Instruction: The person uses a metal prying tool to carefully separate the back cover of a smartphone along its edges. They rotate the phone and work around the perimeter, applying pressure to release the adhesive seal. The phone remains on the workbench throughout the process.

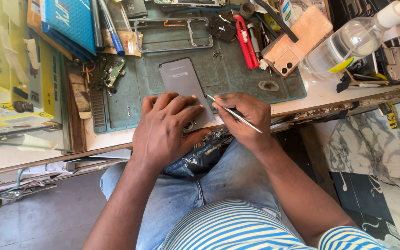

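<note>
Left hand flat, fingers spread, pressing grey phone back panel onto green work mat. Right hand grip closed on thin metal tweezers at panel's edge.

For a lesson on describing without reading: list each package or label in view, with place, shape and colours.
Blue box: top left, flat, rectangular, white lettering.
Yellow box: left edge behind glass, upright, yellow and grey.
Bottle label: top right on the clear bottle, small, yellow.
Phone panel: on the green mat above the left hand, grey, blank.

Two phones, one phone frame, one clear bottle, one red cutter.
</note>
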